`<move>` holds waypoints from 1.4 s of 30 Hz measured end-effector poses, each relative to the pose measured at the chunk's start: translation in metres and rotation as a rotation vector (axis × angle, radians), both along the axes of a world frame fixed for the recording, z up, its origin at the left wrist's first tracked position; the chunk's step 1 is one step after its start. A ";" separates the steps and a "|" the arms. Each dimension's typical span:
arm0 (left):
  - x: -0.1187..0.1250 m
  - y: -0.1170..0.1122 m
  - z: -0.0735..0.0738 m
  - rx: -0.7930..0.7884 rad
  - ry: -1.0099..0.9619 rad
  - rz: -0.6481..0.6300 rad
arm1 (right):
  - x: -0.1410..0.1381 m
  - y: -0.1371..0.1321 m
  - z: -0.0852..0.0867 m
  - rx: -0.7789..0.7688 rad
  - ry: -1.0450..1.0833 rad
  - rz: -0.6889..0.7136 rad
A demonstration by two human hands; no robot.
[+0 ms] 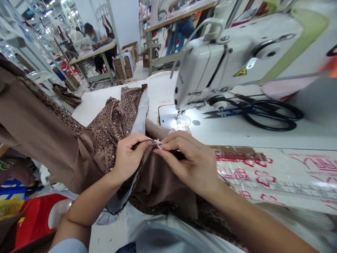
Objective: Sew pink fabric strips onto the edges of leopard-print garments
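Note:
My left hand [131,154] pinches the edge of a brown fabric piece [160,179] between thumb and fingers. Close against it, my right hand [193,161] is closed too, its fingertips on a small pale pink strip [158,143] at that same edge. Leopard-print fabric [116,117] joined to the brown cloth spreads over the table on the left, with a grey-white band [141,110] along one side. The cloth hangs down toward my lap. Just beyond my hands stands a white sewing machine [202,70], its needle area above a metal plate [168,117].
Black-handled scissors [271,112] lie on the white table [263,137] under the machine arm. A ruler strip [284,189] with red markings runs along the front right. More brown cloth [39,130] hangs at left. Behind, a person [94,35] works at another table.

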State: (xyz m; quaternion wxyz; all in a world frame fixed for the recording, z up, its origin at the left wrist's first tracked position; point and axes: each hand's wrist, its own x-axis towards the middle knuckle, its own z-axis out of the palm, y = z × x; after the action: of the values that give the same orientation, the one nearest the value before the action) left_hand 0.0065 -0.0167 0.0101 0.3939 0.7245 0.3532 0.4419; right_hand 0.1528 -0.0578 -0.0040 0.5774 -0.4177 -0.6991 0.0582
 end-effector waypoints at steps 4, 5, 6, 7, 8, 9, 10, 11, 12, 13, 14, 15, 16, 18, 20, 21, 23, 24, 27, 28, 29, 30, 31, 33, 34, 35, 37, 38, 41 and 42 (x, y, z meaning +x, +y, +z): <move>0.014 -0.005 -0.010 -0.243 -0.304 -0.033 | -0.004 0.000 -0.003 0.002 0.198 0.017; 0.016 -0.004 -0.011 -0.277 -0.341 -0.049 | -0.004 0.000 -0.004 0.002 0.224 0.029; 0.016 -0.003 -0.011 -0.277 -0.331 -0.065 | -0.003 0.001 -0.006 0.003 0.232 0.041; 0.014 -0.001 -0.009 -0.240 -0.276 -0.080 | -0.001 0.002 -0.007 0.004 0.223 0.048; 0.012 0.002 -0.006 -0.175 -0.185 -0.100 | 0.001 0.002 -0.007 0.005 0.197 0.048; 0.009 0.004 -0.002 -0.095 -0.072 -0.130 | 0.003 0.002 -0.008 0.007 0.154 0.045; 0.006 0.007 0.003 -0.005 0.038 -0.167 | 0.006 0.002 -0.008 0.014 0.097 0.043; 0.003 0.010 0.007 0.082 0.122 -0.199 | 0.008 0.002 -0.007 0.027 0.036 0.045; 0.002 0.011 0.012 0.152 0.164 -0.219 | 0.009 0.001 -0.006 0.043 -0.014 0.051; 0.002 0.011 0.015 0.196 0.160 -0.225 | 0.010 0.001 -0.005 0.060 -0.039 0.059; 0.003 0.010 0.016 0.210 0.117 -0.219 | 0.010 0.000 -0.004 0.072 -0.029 0.062; 0.006 0.008 0.016 0.188 0.038 -0.201 | 0.009 -0.001 -0.002 0.077 0.013 0.060; 0.009 0.006 0.015 0.124 -0.058 -0.180 | 0.008 -0.001 -0.001 0.069 0.074 0.054; 0.015 0.002 0.009 -0.079 -0.217 -0.151 | 0.008 -0.002 0.000 0.034 0.168 0.043; 0.018 0.000 0.004 -0.204 -0.234 -0.101 | 0.009 -0.001 0.000 0.010 0.142 0.039; 0.017 0.001 0.001 -0.220 -0.186 -0.074 | 0.010 -0.001 -0.001 0.006 0.098 0.034; 0.012 0.002 -0.001 -0.192 -0.056 -0.032 | 0.013 0.000 -0.002 0.001 0.011 0.010; 0.009 0.004 -0.001 -0.181 -0.004 -0.021 | 0.014 0.000 -0.003 -0.006 -0.016 -0.003; 0.001 0.005 0.000 -0.204 0.049 -0.019 | 0.013 -0.001 -0.003 -0.021 -0.049 -0.026; 0.000 0.005 0.001 -0.206 0.052 -0.016 | 0.012 -0.002 -0.002 -0.017 -0.059 -0.035; -0.001 0.004 0.002 -0.202 0.059 -0.014 | 0.011 -0.003 -0.001 -0.012 -0.071 -0.046; -0.001 0.003 0.003 -0.191 0.067 -0.009 | 0.009 -0.004 0.000 -0.008 -0.085 -0.063; 0.000 0.001 0.004 -0.174 0.073 -0.004 | 0.008 -0.005 0.001 -0.005 -0.098 -0.082; 0.002 -0.003 0.004 -0.143 0.073 0.006 | 0.005 -0.007 0.002 -0.011 -0.104 -0.116; 0.003 -0.005 0.004 -0.133 0.065 0.012 | 0.003 -0.007 0.003 -0.018 -0.094 -0.125; 0.004 -0.007 0.003 -0.129 0.048 0.020 | 0.002 -0.008 0.004 -0.026 -0.077 -0.131; 0.007 -0.010 -0.001 -0.136 -0.002 0.044 | -0.001 -0.009 0.004 -0.037 -0.034 -0.131; 0.008 -0.011 -0.003 -0.141 -0.029 0.060 | -0.002 -0.009 0.005 -0.038 -0.010 -0.138; 0.010 -0.013 -0.009 -0.165 -0.096 0.102 | -0.007 -0.014 0.006 -0.012 0.045 -0.180; 0.010 -0.013 -0.010 -0.180 -0.108 0.111 | -0.008 -0.016 0.006 -0.013 0.057 -0.167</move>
State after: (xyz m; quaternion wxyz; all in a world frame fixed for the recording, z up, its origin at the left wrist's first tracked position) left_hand 0.0169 -0.0294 0.0001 0.4508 0.6405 0.4093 0.4681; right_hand 0.1444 -0.0736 0.0022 0.5971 -0.4764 -0.6449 0.0260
